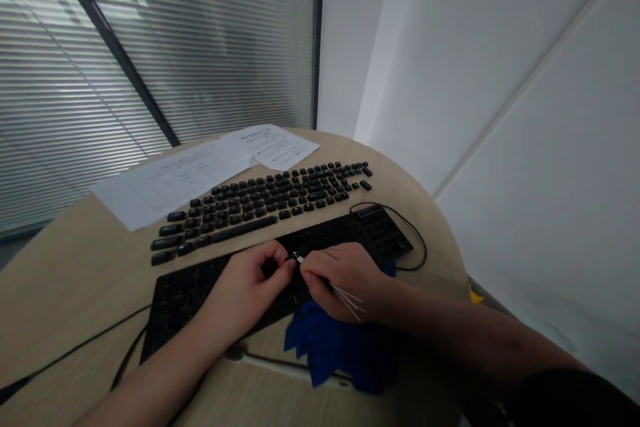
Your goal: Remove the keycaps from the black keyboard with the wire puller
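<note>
A black keyboard base (320, 233) stripped of its keycaps lies slanted beneath both hands. My left hand (253, 280) rests over its middle, thumb and forefinger pinched together; something small and dark may be between them, but I cannot make it out. Beside it, my right hand (345, 273) is closed around several thin white sticks (350, 300). Their far ends fan out below the palm, and a pale tip (299, 257) shows at the left fingertips. A crumpled blue cloth (340, 347) lies under my right hand.
Loose black keycaps (260, 203) stand in keyboard-like rows behind the base. Printed papers (185, 177) lie farther back. A black cable (425, 247) curls at the right. A brush-like stick (270, 363) lies near the cloth. White wall (480, 80) borders the round table (65, 267).
</note>
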The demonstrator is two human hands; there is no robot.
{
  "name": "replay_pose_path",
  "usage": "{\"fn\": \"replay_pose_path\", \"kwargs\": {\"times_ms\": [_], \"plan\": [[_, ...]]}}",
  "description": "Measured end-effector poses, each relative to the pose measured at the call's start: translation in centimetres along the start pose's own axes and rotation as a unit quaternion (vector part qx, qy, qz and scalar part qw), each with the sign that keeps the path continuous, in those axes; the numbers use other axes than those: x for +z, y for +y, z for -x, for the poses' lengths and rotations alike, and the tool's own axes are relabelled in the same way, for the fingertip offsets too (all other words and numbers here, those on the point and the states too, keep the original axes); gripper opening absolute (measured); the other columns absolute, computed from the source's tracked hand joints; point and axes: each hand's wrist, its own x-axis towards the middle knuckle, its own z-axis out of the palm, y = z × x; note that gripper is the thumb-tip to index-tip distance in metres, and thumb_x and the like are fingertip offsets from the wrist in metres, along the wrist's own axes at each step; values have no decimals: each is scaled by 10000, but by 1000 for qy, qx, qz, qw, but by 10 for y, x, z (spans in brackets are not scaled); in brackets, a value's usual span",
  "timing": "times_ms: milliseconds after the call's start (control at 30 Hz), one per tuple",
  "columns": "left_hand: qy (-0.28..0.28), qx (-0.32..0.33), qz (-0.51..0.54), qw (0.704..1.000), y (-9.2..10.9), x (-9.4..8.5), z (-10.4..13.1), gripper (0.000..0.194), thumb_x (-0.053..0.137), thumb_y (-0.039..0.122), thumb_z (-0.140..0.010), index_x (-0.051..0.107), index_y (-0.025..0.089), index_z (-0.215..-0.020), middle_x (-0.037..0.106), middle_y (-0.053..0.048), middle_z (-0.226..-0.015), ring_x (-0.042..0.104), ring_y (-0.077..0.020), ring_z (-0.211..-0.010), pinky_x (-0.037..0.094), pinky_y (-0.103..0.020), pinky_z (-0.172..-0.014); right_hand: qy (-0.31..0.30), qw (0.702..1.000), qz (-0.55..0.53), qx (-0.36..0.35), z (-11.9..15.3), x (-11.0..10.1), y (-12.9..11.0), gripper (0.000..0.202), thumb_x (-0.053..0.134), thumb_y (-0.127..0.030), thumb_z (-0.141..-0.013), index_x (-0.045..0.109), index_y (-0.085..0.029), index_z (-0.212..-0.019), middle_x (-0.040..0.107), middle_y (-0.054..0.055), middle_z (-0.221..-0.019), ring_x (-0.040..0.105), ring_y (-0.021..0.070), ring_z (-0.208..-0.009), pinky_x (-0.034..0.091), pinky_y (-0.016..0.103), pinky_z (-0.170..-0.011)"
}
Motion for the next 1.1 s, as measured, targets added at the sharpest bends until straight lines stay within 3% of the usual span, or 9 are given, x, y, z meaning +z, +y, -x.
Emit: {"fn": "replay_pose_path", "kwargs": {"times_ms": [400, 500, 600, 700, 800, 933, 1100], "plan": [[18, -21, 78, 997, -2, -9, -1, 361, 628, 553, -851, 604, 213, -733, 577, 22, -594, 504, -149, -535, 385, -259, -516, 67, 990, -70, 103, 1, -12, 17, 252, 427, -262, -1061, 607, -223, -889, 697, 12, -787, 644, 159, -710, 418, 286, -659], [23, -13, 84, 996, 2, -11, 1, 329, 633, 521, -858, 605, 212, -749, 581, 21, -602, 515, -150, -554, 403, -259, -536, 102, 991, -32, 86, 1, -18, 23, 324, 397, -292, -1088, 607, -224, -851, 665, 24, -759, 615, 181, -729, 442, 319, -713], [18, 2, 94, 995, 6, -9, 4, 300, 626, 487, -861, 604, 210, -746, 579, 16, -627, 520, -153, -589, 414, -261, -554, 128, 991, 1, 41, 0, -24, 23, 324, 382, -278, -1095, 645, -220, -914, 697, 71, -893, 627, 228, -881, 477, 392, -856], [9, 14, 96, 995, 9, -6, 6, 290, 615, 464, -864, 595, 208, -730, 562, 19, -648, 509, -150, -610, 415, -263, -571, 106, 994, -5, 7, 0, -25, 21, 274, 391, -215, -1088, 664, -204, -1112, 726, 100, -1046, 645, 235, -980, 506, 394, -897], [-4, 14, 97, 995, 10, -5, 7, 286, 604, 459, -871, 592, 206, -736, 576, 11, -680, 517, -155, -640, 421, -270, -592, 47, 998, -2, -41, 2, -19, 21, 290, 401, -216, -1101, 656, -182, -1235, 735, 78, -976, 657, 197, -861, 508, 320, -745], [-18, 30, 90, 995, 8, -4, 8, 286, 596, 457, -883, 602, 206, -747, 597, 4, -694, 532, -164, -660, 427, -276, -606, 25, 998, 27, -53, 5, -10, 25, 255, 546, -338, -1084, 694, -195, -1235, 733, 47, -906, 657, 174, -781, 453, 289, -647], [-24, 56, 58, 997, 7, 0, 8, 282, 579, 441, -900, 612, 210, -742, 597, 13, -671, 528, -163, -639, 405, -270, -586, 14, 999, 20, -35, 5, -4, 26, 169, 642, -337, -1035, 725, -218, -1123, 745, 31, -901, 684, 168, -809, 463, 278, -662]]}}
